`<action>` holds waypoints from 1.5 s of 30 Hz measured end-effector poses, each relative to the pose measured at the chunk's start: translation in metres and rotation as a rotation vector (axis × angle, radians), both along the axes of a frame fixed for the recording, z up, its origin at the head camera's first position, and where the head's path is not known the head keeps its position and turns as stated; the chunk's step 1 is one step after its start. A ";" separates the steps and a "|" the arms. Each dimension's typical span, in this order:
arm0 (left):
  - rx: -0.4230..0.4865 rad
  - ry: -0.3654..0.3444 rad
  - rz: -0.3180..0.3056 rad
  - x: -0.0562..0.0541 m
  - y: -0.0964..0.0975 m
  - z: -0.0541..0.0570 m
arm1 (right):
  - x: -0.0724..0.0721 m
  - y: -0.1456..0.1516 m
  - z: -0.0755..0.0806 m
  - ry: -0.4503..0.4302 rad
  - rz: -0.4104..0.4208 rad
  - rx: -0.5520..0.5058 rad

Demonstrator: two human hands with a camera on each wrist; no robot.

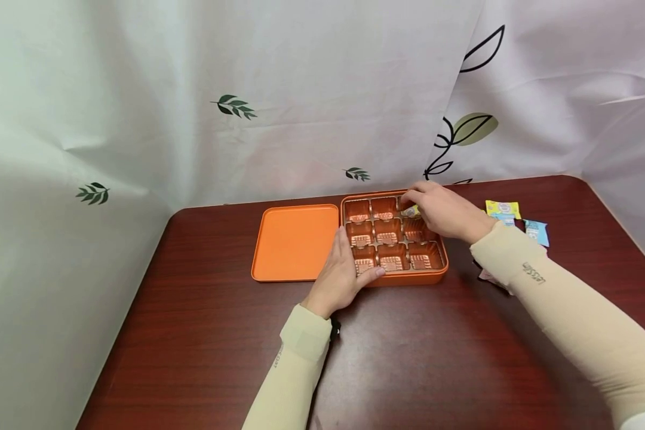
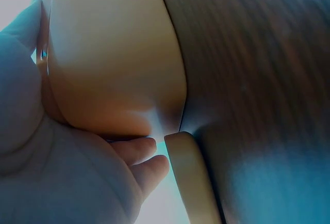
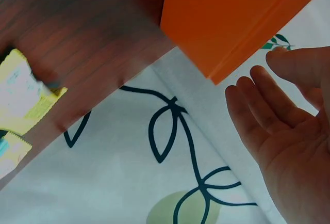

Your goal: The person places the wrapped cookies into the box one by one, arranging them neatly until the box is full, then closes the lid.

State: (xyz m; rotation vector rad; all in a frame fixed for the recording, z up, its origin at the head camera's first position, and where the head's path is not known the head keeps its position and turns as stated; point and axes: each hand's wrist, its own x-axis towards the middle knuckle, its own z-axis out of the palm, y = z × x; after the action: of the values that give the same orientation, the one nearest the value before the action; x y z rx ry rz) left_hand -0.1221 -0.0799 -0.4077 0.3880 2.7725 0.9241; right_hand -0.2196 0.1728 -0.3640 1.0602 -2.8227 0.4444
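Observation:
An orange box [image 1: 408,279] with a brown plastic insert of several compartments [image 1: 389,258] stands on the table. My left hand [image 1: 337,276] rests against its front-left corner, fairly straight fingers along the left side and thumb by the front rim. In the left wrist view, that hand [image 2: 67,167] lies against the smooth orange wall [image 2: 118,53]. Over the back-right compartment hovers my right hand [image 1: 443,210], fingers pointing down. Just below its fingertips a yellow packet [image 1: 410,211] shows in that compartment, partly hidden. The right wrist view shows this hand [image 3: 289,126] with loosely bent fingers beside the box [image 3: 237,22].
An orange lid [image 1: 295,245] lies flat left of the box. Right of the box are small wrapped packets, including a yellow one [image 1: 502,209] and a blue one [image 1: 536,232]; the right forearm partly covers others. A white patterned curtain [image 1: 301,143] hangs behind the table [image 1: 204,334].

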 end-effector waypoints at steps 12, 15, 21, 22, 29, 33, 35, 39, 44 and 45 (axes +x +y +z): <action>-0.001 0.002 -0.002 0.001 0.000 0.000 | 0.001 0.027 0.005 0.031 -0.015 0.028; -0.002 0.002 0.001 0.001 0.000 0.000 | 0.001 0.034 0.006 0.038 -0.017 0.040; 0.003 -0.001 0.002 0.000 0.000 -0.001 | 0.000 0.050 0.006 0.027 -0.045 0.045; 0.004 -0.003 0.001 0.000 0.000 0.000 | -0.001 0.053 0.006 0.018 -0.057 0.046; -0.001 -0.009 -0.005 0.000 0.000 0.000 | -0.002 0.075 0.001 -0.021 -0.109 0.060; -0.002 -0.013 -0.005 0.000 0.000 0.000 | -0.003 0.085 -0.001 -0.020 -0.123 0.060; -0.002 -0.012 -0.005 0.000 0.000 0.000 | -0.004 0.089 -0.002 -0.022 -0.131 0.063; -0.002 -0.006 -0.005 0.000 0.000 0.000 | -0.005 0.098 -0.003 -0.028 -0.142 0.068; -0.002 -0.001 -0.007 0.000 0.000 0.000 | -0.005 0.110 -0.003 -0.034 -0.151 0.063; -0.004 -0.001 -0.007 0.000 0.000 0.000 | -0.005 0.113 -0.003 -0.038 -0.155 0.064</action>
State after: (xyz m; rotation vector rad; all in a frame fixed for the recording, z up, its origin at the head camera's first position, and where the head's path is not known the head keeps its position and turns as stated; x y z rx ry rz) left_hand -0.1223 -0.0800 -0.4077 0.3962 2.7696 0.9169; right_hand -0.2247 0.2853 -0.3669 0.8422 -2.9431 0.3656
